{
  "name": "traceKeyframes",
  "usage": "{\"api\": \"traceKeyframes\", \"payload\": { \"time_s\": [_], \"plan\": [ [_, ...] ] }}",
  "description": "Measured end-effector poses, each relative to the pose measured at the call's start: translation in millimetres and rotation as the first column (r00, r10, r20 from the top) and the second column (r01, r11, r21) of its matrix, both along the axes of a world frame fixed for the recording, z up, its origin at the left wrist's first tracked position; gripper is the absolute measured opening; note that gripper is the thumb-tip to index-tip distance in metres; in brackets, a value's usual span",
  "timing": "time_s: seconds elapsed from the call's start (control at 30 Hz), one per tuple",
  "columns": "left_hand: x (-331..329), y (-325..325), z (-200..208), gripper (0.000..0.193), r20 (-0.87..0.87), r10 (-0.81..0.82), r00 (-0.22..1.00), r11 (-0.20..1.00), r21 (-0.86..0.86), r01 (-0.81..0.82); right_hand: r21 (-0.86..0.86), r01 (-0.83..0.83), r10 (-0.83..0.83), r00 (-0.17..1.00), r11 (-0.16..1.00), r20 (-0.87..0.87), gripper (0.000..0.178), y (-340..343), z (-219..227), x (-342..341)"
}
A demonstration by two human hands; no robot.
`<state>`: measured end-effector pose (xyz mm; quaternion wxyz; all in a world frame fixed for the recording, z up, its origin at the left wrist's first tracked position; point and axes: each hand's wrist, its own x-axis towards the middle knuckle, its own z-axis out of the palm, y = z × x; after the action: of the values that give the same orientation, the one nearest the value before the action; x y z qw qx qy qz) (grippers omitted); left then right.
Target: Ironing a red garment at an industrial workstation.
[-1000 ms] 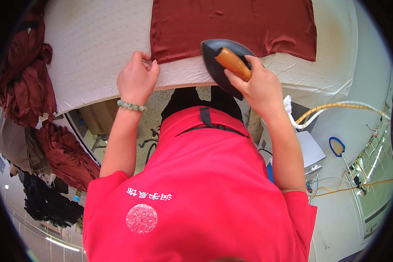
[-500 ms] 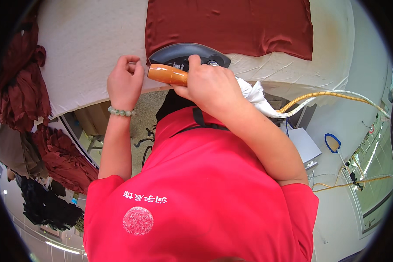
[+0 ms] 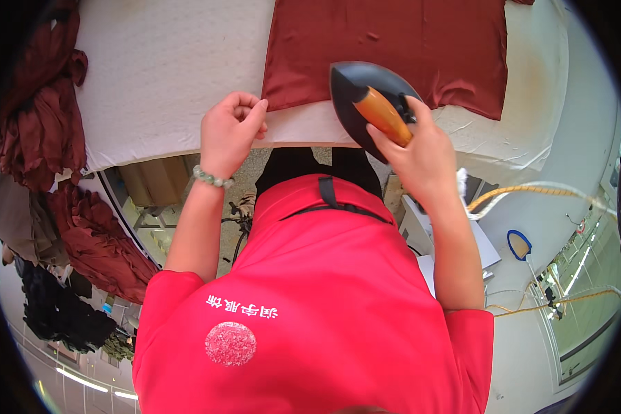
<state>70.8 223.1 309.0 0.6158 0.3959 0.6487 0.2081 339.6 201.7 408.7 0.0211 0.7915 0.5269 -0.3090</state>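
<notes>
My right hand (image 3: 426, 155) is wrapped round the orange-brown wooden handle (image 3: 385, 116) of a steam iron (image 3: 348, 103). The dark iron is turned aslant, its pointed end toward the far left, across the near edge of a dark red satin cloth (image 3: 386, 48). Whether its sole touches the cloth I cannot tell. Beside the cloth's near left corner is my left hand (image 3: 231, 131), its fingers loosely curled with nothing visible in them. A beaded bracelet circles that wrist.
The cloth lies on a white padded ironing table (image 3: 172, 76). A yellow and white hose (image 3: 524, 192) runs off to the right from near my right wrist. Dark red garments (image 3: 41, 131) hang at the left. White boxes (image 3: 472, 238) stand below the table's right part.
The iron has moved right in my right hand and swung from crosswise to aslant. My left hand has shifted right, near the cloth's corner. The view has shifted a little too.
</notes>
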Motion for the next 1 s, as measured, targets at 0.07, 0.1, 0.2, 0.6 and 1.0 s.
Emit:
{"api": "traceKeyframes", "payload": {
  "time_s": [0.07, 0.1, 0.2, 0.6, 1.0],
  "plan": [
    [-2.7, -3.3, 4.4, 0.019, 0.102, 0.065, 0.993, 0.998, -0.031, -0.062, -0.001, -0.102, 0.101, 0.989, 0.995, -0.104, 0.058, 13.4, 2.0, -1.1],
    [-3.8, -4.6, 5.9, 0.018, 0.214, 0.124, 0.969, 0.992, -0.054, -0.115, -0.016, -0.199, 0.193, 0.962, 0.98, -0.192, 0.054, 23.4, 3.8, 0.6],
    [-5.7, -10.1, 6.8, 0.015, 0.317, 0.178, 0.931, 0.984, -0.049, -0.172, 0.042, -0.238, 0.24, 0.936, 0.97, -0.256, 0.047, 50.5, 16.0, 13.8],
    [13.4, -5.9, -10.9, 0.021, -0.268, 0.198, 0.943, 0.927, 0.364, -0.092, 0.184, -0.134, 0.136, 0.991, 0.974, -0.002, 0.04, 66.4, 36.3, 144.0],
    [105.5, 51.1, -11.7, 0.033, -0.431, 0.511, 0.744, 0.794, 0.569, -0.215, 0.147, -0.414, 0.431, 0.896, 0.898, -0.107, 0.04, 169.5, -17.2, 245.2]
  ]
}}
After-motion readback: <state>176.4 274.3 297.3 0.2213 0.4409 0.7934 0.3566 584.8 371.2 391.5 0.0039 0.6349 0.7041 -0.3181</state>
